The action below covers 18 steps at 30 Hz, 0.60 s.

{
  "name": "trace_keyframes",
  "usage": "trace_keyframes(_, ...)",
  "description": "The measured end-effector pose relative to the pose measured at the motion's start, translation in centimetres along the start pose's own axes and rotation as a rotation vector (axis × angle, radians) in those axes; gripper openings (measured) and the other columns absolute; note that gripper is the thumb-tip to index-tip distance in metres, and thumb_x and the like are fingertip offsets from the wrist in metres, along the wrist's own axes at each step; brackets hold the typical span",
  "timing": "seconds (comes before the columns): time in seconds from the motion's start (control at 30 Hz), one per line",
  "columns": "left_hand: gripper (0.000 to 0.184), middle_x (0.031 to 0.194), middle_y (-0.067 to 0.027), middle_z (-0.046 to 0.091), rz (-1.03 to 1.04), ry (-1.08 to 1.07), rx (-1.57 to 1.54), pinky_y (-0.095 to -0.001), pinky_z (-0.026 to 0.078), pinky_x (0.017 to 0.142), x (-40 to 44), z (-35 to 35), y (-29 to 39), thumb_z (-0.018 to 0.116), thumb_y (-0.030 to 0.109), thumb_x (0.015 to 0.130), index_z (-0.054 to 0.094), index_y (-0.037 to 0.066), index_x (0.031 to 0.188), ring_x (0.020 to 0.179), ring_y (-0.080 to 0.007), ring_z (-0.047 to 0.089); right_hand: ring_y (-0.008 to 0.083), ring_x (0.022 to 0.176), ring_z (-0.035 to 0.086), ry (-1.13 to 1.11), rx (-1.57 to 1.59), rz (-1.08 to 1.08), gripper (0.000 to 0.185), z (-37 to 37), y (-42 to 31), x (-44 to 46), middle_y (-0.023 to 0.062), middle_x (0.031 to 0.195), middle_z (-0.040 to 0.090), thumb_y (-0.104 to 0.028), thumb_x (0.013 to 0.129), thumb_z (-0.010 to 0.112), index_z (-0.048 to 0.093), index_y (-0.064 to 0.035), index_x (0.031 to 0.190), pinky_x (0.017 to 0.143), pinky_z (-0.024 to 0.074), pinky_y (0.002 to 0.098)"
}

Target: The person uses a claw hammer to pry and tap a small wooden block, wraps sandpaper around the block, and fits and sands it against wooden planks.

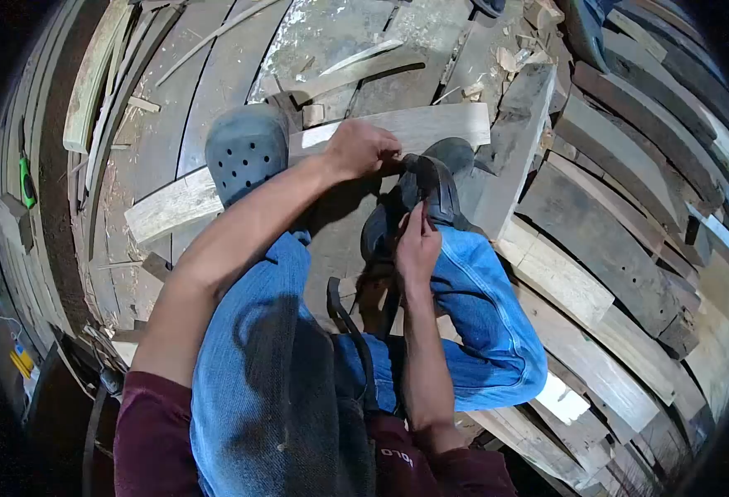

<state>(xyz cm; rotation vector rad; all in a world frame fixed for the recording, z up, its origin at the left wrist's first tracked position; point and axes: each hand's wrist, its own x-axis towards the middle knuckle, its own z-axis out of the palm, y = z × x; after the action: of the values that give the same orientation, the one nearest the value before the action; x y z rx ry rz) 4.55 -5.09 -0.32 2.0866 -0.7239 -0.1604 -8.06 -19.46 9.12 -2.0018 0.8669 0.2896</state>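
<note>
My left hand (360, 150) reaches across above a pale curved wooden board (443, 124), its fingers closed beside the tip of a dark object (439, 186) by my right foot. Shadow hides what those fingers hold. My right hand (418, 248) is closed in a pinch just below, against the same dark object; a thin dark reddish edge shows at its fingertips. Whether the dark object is part of my shoe or a tool, I cannot tell. On my left foot is a grey-blue clog with holes (248, 149), set over the board.
Curved wooden pieces (621, 149) are stacked on the right, with pale blocks (559, 273) nearer me. Thin offcuts (356, 70) and chips lie on the plank floor (215, 108). A black strap (350, 319) hangs by my knees. A green-handled tool (26, 182) stands far left.
</note>
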Motion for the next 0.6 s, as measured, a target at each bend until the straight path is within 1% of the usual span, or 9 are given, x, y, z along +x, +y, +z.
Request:
trace_keyframes(0.1, 0.028, 0.082, -0.0018, 0.068, 0.083, 0.069, 0.046, -0.0372, 0.052, 0.061, -0.14, 0.23, -0.12, 0.066, 0.009, 0.057, 0.069, 0.016, 0.084, 0.076, -0.0247, 0.066, 0.0147, 0.059, 0.051, -0.006, 0.090, 0.009, 0.041, -0.20, -0.18, -0.33, 0.0131, 0.061, 0.057, -0.030, 0.095, 0.053, 0.060, 0.0058, 0.076, 0.057, 0.0420, 0.0351)
trace_keyframes(0.23, 0.026, 0.079, -0.0017, 0.067, 0.138, 0.087, 0.062, -0.0374, 0.052, 0.061, -0.06, -0.27, -0.17, 0.065, 0.010, 0.059, 0.068, 0.017, 0.084, 0.076, -0.0244, 0.066, 0.0147, 0.059, 0.050, 0.039, -0.084, -0.106, 0.039, -0.16, -0.73, -0.06, 0.0145, 0.061, 0.055, -0.029, 0.095, 0.053, 0.060, 0.0070, 0.084, 0.055, 0.0411, 0.0360)
trace_keyframes(0.27, 0.018, 0.081, -0.0019, 0.067, 0.140, 0.080, 0.101, -0.0381, 0.052, 0.060, -0.03, -0.32, -0.08, 0.067, 0.013, 0.063, 0.067, 0.016, 0.081, 0.076, -0.0246, 0.066, 0.0151, 0.058, 0.049, 0.002, -0.081, -0.117, 0.040, -0.19, -0.27, 0.47, 0.0157, 0.061, 0.054, -0.030, 0.095, 0.052, 0.060, 0.0073, 0.086, 0.055, 0.0405, 0.0365)
trace_keyframes(0.37, 0.010, 0.081, -0.0029, 0.067, 0.230, 0.107, 0.091, -0.0392, 0.051, 0.059, 0.10, -0.05, -0.32, 0.067, 0.019, 0.069, 0.065, 0.015, 0.078, 0.076, -0.0254, 0.066, 0.0151, 0.059, 0.049, -0.011, 0.017, -0.051, 0.041, -0.26, -0.56, 0.30, 0.0171, 0.061, 0.055, -0.031, 0.095, 0.052, 0.059, 0.0073, 0.083, 0.055, 0.0405, 0.0363)
trace_keyframes(0.4, 0.010, 0.079, -0.0040, 0.066, 0.237, 0.144, 0.083, -0.0400, 0.050, 0.058, 0.04, -0.01, -0.33, 0.066, 0.023, 0.074, 0.063, 0.014, 0.074, 0.075, -0.0265, 0.065, 0.0144, 0.056, 0.048, 0.031, -0.038, -0.080, 0.042, -0.26, -0.50, 0.19, 0.0154, 0.059, 0.054, -0.031, 0.095, 0.052, 0.057, 0.0077, 0.078, 0.053, 0.0394, 0.0361)
trace_keyframes(0.43, 0.012, 0.083, -0.0032, 0.067, 0.212, 0.097, 0.109, -0.0388, 0.052, 0.061, -0.03, -0.05, -0.40, 0.067, 0.018, 0.068, 0.066, 0.015, 0.080, 0.077, -0.0257, 0.066, 0.0147, 0.056, 0.047, 0.020, -0.029, -0.103, 0.042, -0.32, -0.51, 0.02, 0.0157, 0.058, 0.053, -0.030, 0.095, 0.052, 0.056, 0.0076, 0.077, 0.053, 0.0393, 0.0364)
trace_keyframes(0.5, 0.035, 0.091, -0.0015, 0.070, 0.173, -0.001, 0.155, -0.0366, 0.054, 0.066, 0.02, -0.01, -0.53, 0.067, 0.007, 0.058, 0.070, 0.016, 0.092, 0.080, -0.0241, 0.066, 0.0152, 0.054, 0.047, 0.011, -0.008, -0.145, 0.042, -0.59, -0.71, -0.46, 0.0163, 0.056, 0.052, -0.029, 0.095, 0.052, 0.056, 0.0075, 0.076, 0.052, 0.0390, 0.0371)
trace_keyframes(0.53, 0.033, 0.089, -0.0015, 0.070, 0.172, 0.022, 0.163, -0.0367, 0.054, 0.065, 0.03, 0.13, -0.48, 0.067, 0.007, 0.059, 0.070, 0.016, 0.090, 0.079, -0.0239, 0.067, 0.0166, 0.051, 0.047, 0.048, -0.032, -0.214, 0.041, -0.21, -0.35, -0.08, 0.0169, 0.054, 0.050, -0.029, 0.094, 0.053, 0.056, 0.0079, 0.075, 0.050, 0.0390, 0.0374)
trace_keyframes(0.6, 0.010, 0.078, -0.0043, 0.066, 0.214, 0.090, 0.125, -0.0393, 0.051, 0.061, 0.05, 0.06, -0.20, 0.066, 0.019, 0.069, 0.066, 0.014, 0.077, 0.074, -0.0263, 0.065, 0.0249, 0.047, 0.048, 0.046, -0.107, -0.237, 0.040, -0.24, -0.56, 0.50, 0.0227, 0.056, 0.052, -0.027, 0.093, 0.055, 0.058, 0.0084, 0.077, 0.049, 0.0395, 0.0390)
